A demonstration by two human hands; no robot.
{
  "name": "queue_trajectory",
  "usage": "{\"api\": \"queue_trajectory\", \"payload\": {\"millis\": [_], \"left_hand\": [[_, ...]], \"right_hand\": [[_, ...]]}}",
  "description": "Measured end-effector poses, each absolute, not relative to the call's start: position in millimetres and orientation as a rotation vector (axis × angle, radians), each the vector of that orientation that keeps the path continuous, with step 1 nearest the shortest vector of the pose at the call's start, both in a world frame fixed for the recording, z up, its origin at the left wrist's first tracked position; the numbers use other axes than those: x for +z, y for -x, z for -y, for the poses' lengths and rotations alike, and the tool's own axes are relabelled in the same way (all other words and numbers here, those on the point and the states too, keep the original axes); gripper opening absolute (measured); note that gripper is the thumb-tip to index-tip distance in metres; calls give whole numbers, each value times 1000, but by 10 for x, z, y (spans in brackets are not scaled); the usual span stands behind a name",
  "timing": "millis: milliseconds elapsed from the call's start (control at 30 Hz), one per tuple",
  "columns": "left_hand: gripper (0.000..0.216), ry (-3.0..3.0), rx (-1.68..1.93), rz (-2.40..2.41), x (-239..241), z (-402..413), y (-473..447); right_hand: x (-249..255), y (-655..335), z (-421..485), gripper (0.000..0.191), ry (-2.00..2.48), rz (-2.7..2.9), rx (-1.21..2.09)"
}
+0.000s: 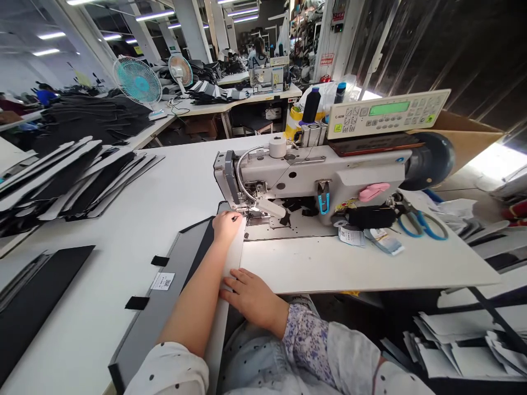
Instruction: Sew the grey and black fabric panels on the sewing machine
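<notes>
A long grey fabric panel [158,307] with black edging, black tabs and a white printed label [162,281] lies on the table, its far end at the needle of a sewing machine [280,175]. My left hand [226,226] is by the presser foot, fingers closed in a pinch at the panel's white strip [235,253]; the fingertips are partly hidden. Nearer to me, my right hand [255,299] rests flat on that strip's edge, fingers spread. My left forearm covers part of the panel.
Stacked panels [78,181] and a black panel [49,296] are on the left. Blue-handled scissors [422,224], thread snips [323,198] and printed tags [370,238] are around the machine's right side. A control box [389,114] tops it. Fans [138,82] stand behind.
</notes>
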State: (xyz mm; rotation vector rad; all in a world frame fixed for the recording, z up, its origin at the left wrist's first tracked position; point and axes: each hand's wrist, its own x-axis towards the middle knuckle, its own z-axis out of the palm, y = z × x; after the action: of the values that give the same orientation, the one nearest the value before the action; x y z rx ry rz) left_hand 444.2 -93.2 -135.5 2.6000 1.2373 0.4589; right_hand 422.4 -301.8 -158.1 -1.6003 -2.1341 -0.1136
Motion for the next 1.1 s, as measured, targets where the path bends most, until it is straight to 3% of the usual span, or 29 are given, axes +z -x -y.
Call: {"api": "queue_trajectory", "payload": {"millis": [233, 400, 567, 800, 1100], "left_hand": [[23, -2588, 466, -1241, -1377, 918, -4453], [27, -2721, 558, -1000, -1395, 1018, -4255], [40, -2902, 392, -765, -1356, 1140, -4073], [47, -2952, 367, -821, -1376, 1180, -4112], [45, -2943, 440, -968, -1364, 1279, -4144]], "right_hand": [[-1595, -4255, 3044, 25, 1592, 2085, -95], [-1662, -4205, 3185, 36, 1872, 1739, -71], [-1729, -4044, 3157, 12, 1597, 2107, -190], [-1624, -4239, 3319, 22, 1514, 2184, -231], [-1625, -4302, 3336, 15, 1584, 2186, -165]]}}
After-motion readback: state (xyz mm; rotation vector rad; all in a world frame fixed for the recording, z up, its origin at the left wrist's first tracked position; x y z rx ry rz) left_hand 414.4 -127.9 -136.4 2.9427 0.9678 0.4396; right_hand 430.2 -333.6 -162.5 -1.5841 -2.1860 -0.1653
